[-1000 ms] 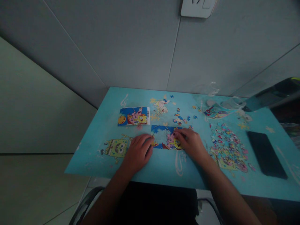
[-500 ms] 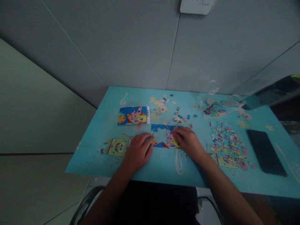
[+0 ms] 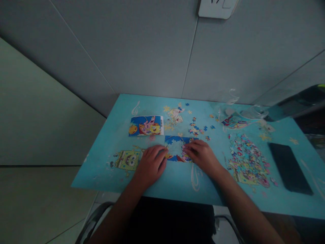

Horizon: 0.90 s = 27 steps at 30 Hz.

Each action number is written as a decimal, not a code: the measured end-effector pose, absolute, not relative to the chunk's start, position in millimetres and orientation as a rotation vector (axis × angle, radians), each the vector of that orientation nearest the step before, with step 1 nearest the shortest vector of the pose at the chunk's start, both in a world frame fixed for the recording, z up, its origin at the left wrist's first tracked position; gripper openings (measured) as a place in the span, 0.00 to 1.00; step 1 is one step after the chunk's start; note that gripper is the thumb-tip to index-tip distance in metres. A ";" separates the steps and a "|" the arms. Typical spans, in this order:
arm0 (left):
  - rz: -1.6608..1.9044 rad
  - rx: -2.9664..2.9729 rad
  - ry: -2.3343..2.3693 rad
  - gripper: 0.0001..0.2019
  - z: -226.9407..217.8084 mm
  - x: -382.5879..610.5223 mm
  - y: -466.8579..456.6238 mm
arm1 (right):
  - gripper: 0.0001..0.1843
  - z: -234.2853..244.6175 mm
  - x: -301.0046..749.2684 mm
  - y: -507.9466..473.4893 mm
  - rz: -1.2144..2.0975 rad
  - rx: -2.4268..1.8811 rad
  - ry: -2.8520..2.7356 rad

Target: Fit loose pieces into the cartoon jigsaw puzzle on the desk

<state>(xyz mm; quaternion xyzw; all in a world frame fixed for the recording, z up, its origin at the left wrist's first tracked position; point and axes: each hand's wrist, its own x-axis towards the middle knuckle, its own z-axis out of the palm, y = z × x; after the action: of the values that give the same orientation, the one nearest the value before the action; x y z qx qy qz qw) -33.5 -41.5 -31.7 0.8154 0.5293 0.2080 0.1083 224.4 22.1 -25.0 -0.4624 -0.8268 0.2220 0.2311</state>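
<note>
A partly assembled jigsaw puzzle point(image 3: 175, 158) lies flat on the table, its blue and pink border joined around a gap where the tabletop shows. My left hand point(image 3: 151, 162) rests at the puzzle's left edge, fingers stretched out and touching it. Over the puzzle's right half, my right hand point(image 3: 203, 156) is closed in a pinch, fingertips at the gap's right side on a small pinkish puzzle piece point(image 3: 183, 148), mostly covered by the fingers. Behind the puzzle to the left is a printed reference picture point(image 3: 146, 125). Several loose puzzle pieces point(image 3: 195, 130) lie just beyond it.
A large heap of mixed puzzle pieces point(image 3: 250, 161) spreads at the right, beside a dark phone-like slab point(image 3: 290, 168). Clear plastic packaging point(image 3: 237, 122) stands near the wall at the back right. The blue table point(image 3: 101, 162) has printed cartoon figures.
My right hand has shifted slightly left, its fingertips now nearer the gap's right side. My left hand stays at the left edge. The whole view has moved a little.
</note>
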 end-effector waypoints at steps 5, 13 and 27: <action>0.598 2.390 1.559 0.16 -31.7 -33.9 -42.0 | 0.09 -26.1 224.3 22.2 0.604 -1.295 -2.291; 0.606 2.395 1.556 0.16 -30.3 -33.5 -41.8 | 0.07 -25.4 223.5 22.6 0.657 -1.284 -2.255; 0.623 2.377 1.544 0.16 -30.0 -33.2 -42.0 | 0.04 -15.6 220.1 19.9 0.757 -1.320 -2.159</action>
<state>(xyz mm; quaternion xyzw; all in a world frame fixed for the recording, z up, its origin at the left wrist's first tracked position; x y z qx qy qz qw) -33.2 -42.0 -30.0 0.8131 0.5283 0.2133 0.1194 220.1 19.9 -15.6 -0.4843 -0.7918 0.2779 0.2475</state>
